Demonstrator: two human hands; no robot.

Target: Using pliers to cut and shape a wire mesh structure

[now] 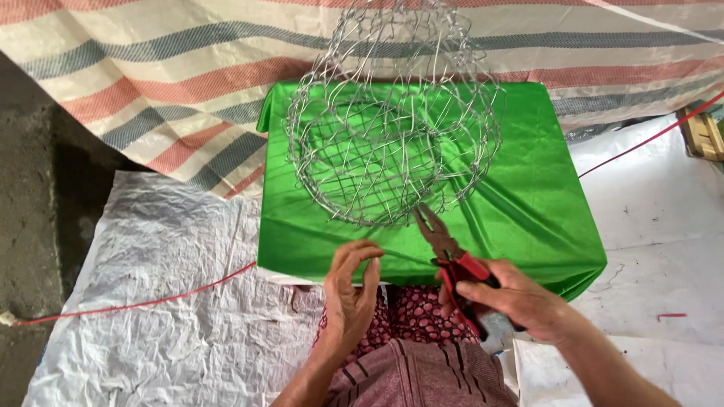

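- Two bare hands work at the near edge of a green satin-covered box-shaped stand [528,226], on which a round basket of woven silver wire mesh [392,143] sits, its upper part rising out of the frame.
- The right hand [520,298] is clenched around the red-and-black handles of a pair of steel long-nose pliers [452,256]; the nose points up and away from the grip and meets the basket's near rim, though whether it pinches a strand cannot be told.
- The left hand [351,290] holds nothing: fingers curled loosely, fingertips resting at the stand's front edge, just left of the pliers and short of the mesh.
- Beyond the grip, a striped red, grey and cream woven tarpaulin [151,83] hangs behind the stand; a thin red cord [136,304] lies across the white woven plastic sheet [166,301] well to the left.
- Judged risk: with no hand steadying the basket, a twist from the pliers could slide it on the slick satin or bend neighbouring loops.
- Cut wire ends near the rim could prick the unguarded left fingers if they move in close.
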